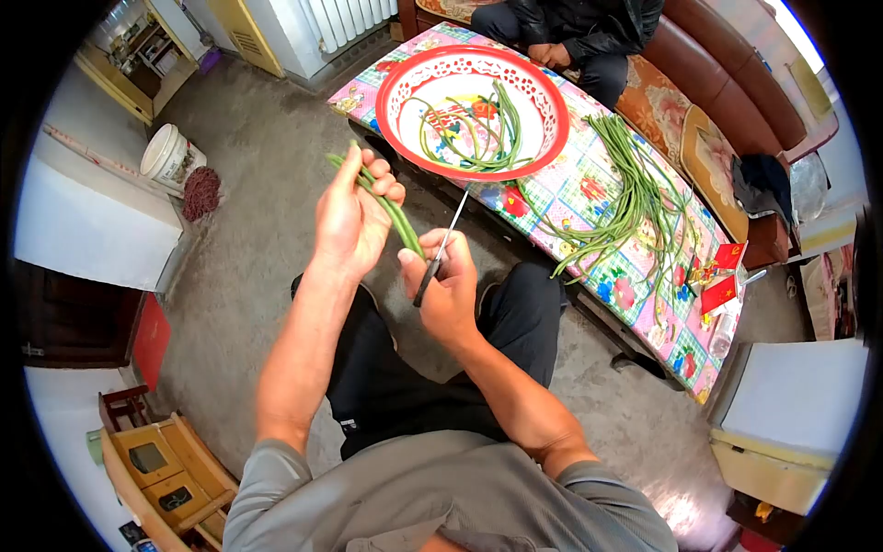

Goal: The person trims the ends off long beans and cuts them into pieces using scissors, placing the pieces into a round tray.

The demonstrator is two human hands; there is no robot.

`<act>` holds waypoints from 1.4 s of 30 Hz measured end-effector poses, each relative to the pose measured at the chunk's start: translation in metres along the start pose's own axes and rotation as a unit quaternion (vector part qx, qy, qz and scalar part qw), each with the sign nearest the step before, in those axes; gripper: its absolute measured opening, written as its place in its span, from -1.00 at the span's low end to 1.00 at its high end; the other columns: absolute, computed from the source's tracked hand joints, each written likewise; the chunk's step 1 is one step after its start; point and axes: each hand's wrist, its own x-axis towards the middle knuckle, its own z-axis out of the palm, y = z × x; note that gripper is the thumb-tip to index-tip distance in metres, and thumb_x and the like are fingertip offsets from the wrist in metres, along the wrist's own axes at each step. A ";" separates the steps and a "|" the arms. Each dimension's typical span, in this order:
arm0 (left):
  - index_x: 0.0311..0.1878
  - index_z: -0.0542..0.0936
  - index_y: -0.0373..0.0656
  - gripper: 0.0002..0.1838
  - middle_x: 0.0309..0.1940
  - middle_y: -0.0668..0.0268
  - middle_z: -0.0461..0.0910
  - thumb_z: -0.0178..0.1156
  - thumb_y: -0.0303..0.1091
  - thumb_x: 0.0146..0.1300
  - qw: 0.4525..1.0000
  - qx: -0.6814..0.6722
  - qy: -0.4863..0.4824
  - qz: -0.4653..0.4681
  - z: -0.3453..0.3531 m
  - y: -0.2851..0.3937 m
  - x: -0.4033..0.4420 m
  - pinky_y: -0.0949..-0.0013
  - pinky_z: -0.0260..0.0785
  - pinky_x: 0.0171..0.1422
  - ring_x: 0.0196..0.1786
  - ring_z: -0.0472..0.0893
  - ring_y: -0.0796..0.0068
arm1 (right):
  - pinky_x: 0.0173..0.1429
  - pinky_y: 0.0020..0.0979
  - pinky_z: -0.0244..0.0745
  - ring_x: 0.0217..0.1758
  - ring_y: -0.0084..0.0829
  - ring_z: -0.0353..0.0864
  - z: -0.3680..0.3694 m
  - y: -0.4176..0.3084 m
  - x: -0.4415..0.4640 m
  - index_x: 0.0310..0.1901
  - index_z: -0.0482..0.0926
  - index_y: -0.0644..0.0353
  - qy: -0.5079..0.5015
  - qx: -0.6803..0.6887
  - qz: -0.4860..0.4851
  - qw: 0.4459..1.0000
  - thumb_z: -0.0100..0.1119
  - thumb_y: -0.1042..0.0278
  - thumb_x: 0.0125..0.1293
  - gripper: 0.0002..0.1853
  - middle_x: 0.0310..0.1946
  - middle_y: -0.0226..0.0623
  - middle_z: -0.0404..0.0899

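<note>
A small bunch of long green beans (401, 225) is gripped in my left hand (354, 216), with the fingers wrapped round its upper part. The bunch slants down to the right, and its lower end meets the fingertips of my right hand (451, 294). That hand is closed on a knife (455, 221) with a dark handle and a narrow blade pointing up and away from me. Both hands are above my lap, short of the table edge. Beyond them, a red-rimmed enamel basin (384, 106) holds several long beans (511, 129).
A patterned cloth covers the low table (598, 189), where a larger heap of long beans (635, 175) lies right of the basin. Small red flags (719, 294) and a glass (723, 336) stand at its right end. Another person (570, 37) sits behind the table, hands together.
</note>
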 end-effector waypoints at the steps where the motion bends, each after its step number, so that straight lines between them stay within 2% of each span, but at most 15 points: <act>1: -0.05 0.47 -0.11 -0.67 -0.24 0.28 0.53 -0.02 -0.02 0.61 1.000 -0.001 -0.001 0.000 -0.015 -0.008 0.002 0.37 0.47 -0.12 -0.29 0.50 0.48 | -0.43 -0.64 0.20 -0.47 -0.78 0.35 0.000 -0.002 0.004 -0.05 0.37 0.18 0.000 -0.001 -0.001 1.000 0.25 0.57 0.40 -0.76 -0.39 -0.51 0.48; 3: 0.10 0.46 -0.15 -0.48 0.03 0.15 0.59 -0.11 0.17 0.59 0.994 0.080 0.049 -0.063 -0.006 -0.025 -0.014 0.21 0.55 0.10 -0.08 0.61 0.31 | -0.51 -0.61 0.22 -0.58 -0.69 0.37 -0.004 -0.006 0.012 -0.03 0.40 0.18 -0.002 0.006 -0.009 1.000 0.26 0.49 0.40 -0.77 -0.51 -0.46 0.48; 7: 0.39 0.33 -0.23 -0.05 0.40 0.12 0.40 -0.04 0.52 0.34 0.945 0.188 -0.225 -0.145 -0.064 -0.058 -0.046 0.22 0.35 0.40 0.35 0.49 0.33 | -0.53 -0.56 0.15 -0.61 -0.67 0.29 -0.005 -0.037 0.029 -0.05 0.44 0.22 0.049 0.110 0.095 0.988 0.26 0.44 0.40 -0.79 -0.52 -0.47 0.44; 10: 0.35 0.43 -0.23 -0.54 -0.01 0.28 0.65 0.18 -0.38 0.41 0.846 0.403 -0.275 -0.214 -0.068 -0.058 -0.076 0.40 0.47 -0.02 -0.16 0.62 0.56 | -0.52 -0.56 0.09 -0.63 -0.68 0.21 -0.017 -0.055 0.041 -0.09 0.47 0.19 0.033 0.140 0.104 0.984 0.24 0.41 0.43 -0.85 -0.49 -0.48 0.42; 13: 0.23 0.54 -0.19 -0.65 -0.28 0.36 0.66 0.20 -0.29 0.46 0.797 0.481 -0.171 -0.322 -0.053 -0.052 -0.074 0.45 0.44 -0.23 -0.41 0.53 0.62 | -0.52 -0.55 0.17 -0.62 -0.66 0.31 -0.027 -0.080 0.060 -0.11 0.47 0.20 0.009 0.119 0.118 0.986 0.28 0.39 0.40 -0.83 -0.48 -0.44 0.47; 17: 0.07 0.64 -0.14 -0.79 -0.44 0.47 0.51 0.14 -0.27 0.54 0.765 0.600 -0.175 -0.158 -0.037 -0.010 -0.039 0.49 0.40 -0.27 -0.38 0.49 0.72 | -0.55 -0.53 0.25 -0.62 -0.64 0.37 -0.041 -0.103 0.100 -0.13 0.46 0.22 0.000 0.049 0.084 0.995 0.31 0.37 0.40 -0.80 -0.46 -0.38 0.51; 21: 0.01 0.62 -0.22 -0.77 -0.38 0.23 0.61 0.22 -0.27 0.45 0.551 0.750 -0.327 0.166 0.019 0.053 0.035 0.28 0.45 -0.19 -0.33 0.59 0.41 | -0.50 -0.47 0.39 -0.59 -0.60 0.41 -0.050 -0.146 0.156 -0.22 0.52 0.25 -0.045 -0.014 0.027 0.999 0.30 0.38 0.39 -0.83 -0.46 -0.36 0.53; 23: -0.02 0.62 -0.22 -0.75 -0.33 0.11 0.62 0.23 -0.24 0.43 0.447 0.799 -0.349 0.199 0.061 0.070 0.069 0.20 0.46 -0.15 -0.29 0.61 0.18 | -0.47 -0.44 0.43 -0.58 -0.59 0.42 -0.054 -0.166 0.189 -0.28 0.54 0.28 -0.058 -0.035 0.015 0.998 0.29 0.40 0.39 -0.84 -0.47 -0.34 0.53; 29: 0.02 0.66 -0.11 -0.68 -0.19 0.09 0.69 0.30 -0.12 0.33 0.314 0.836 -0.423 0.153 0.083 0.021 0.167 0.03 0.46 0.02 -0.09 0.66 0.00 | -0.41 -0.43 0.49 -0.50 -0.54 0.55 -0.104 -0.146 0.264 -0.25 0.62 0.39 -0.007 -0.201 0.096 0.975 0.28 0.40 0.38 -0.82 -0.38 -0.23 0.65; 31: 0.11 0.66 -0.07 -0.56 0.00 0.11 0.69 0.37 -0.07 0.24 0.246 0.879 -0.402 0.071 0.050 -0.009 0.186 0.04 0.43 0.21 0.08 0.64 0.03 | -0.25 -0.36 0.52 -0.37 -0.43 0.63 -0.151 -0.127 0.284 -0.20 0.67 0.44 0.014 -0.570 -0.005 0.821 0.41 0.18 0.30 -0.63 -0.41 -0.25 0.68; 33: 0.20 0.63 -0.10 -0.45 0.22 0.12 0.61 0.41 -0.06 0.18 0.210 0.875 -0.399 0.175 -0.006 -0.022 0.201 0.06 0.34 0.36 0.27 0.55 0.04 | -0.18 -0.34 0.52 -0.33 -0.45 0.60 -0.171 -0.127 0.269 -0.11 0.68 0.41 0.113 -0.619 -0.108 0.769 0.43 0.14 0.28 -0.59 -0.38 -0.26 0.68; 35: 0.22 0.60 -0.16 -0.42 0.33 0.11 0.52 0.43 -0.11 0.17 0.260 0.871 -0.395 0.130 -0.012 -0.017 0.188 0.10 0.32 0.40 0.36 0.46 0.06 | -0.13 -0.43 0.50 -0.24 -0.52 0.62 -0.182 -0.142 0.227 -0.01 0.67 0.35 0.140 -0.458 -0.098 0.873 0.39 0.19 0.33 -0.62 -0.26 -0.31 0.70; 37: 0.18 0.63 -0.09 -0.50 0.19 0.15 0.62 0.40 -0.15 0.19 0.374 0.819 -0.350 0.259 -0.028 -0.009 0.176 0.04 0.27 0.45 0.30 0.52 0.08 | -0.06 -0.45 0.54 -0.18 -0.52 0.66 -0.205 -0.143 0.180 0.05 0.64 0.36 0.153 -0.351 -0.123 0.916 0.41 0.21 0.33 -0.59 -0.23 -0.30 0.69; 39: 0.13 0.64 -0.19 -0.57 0.13 0.09 0.64 0.37 -0.19 0.25 0.397 0.806 -0.328 0.291 -0.031 -0.002 0.160 0.12 0.40 0.34 0.21 0.58 0.07 | -0.12 -0.45 0.61 -0.19 -0.51 0.71 -0.202 -0.142 0.115 0.02 0.60 0.35 0.219 -0.263 -0.113 0.933 0.39 0.26 0.36 -0.65 -0.25 -0.27 0.72; 42: 0.04 0.67 -0.26 -0.65 0.03 0.07 0.69 0.32 -0.21 0.32 0.473 0.831 -0.275 0.099 -0.018 0.000 0.128 0.14 0.50 0.20 0.10 0.65 0.11 | -0.10 -0.47 0.64 -0.22 -0.47 0.74 -0.220 -0.116 0.020 0.11 0.54 0.37 0.238 -0.264 -0.040 0.934 0.38 0.30 0.38 -0.60 -0.21 -0.25 0.72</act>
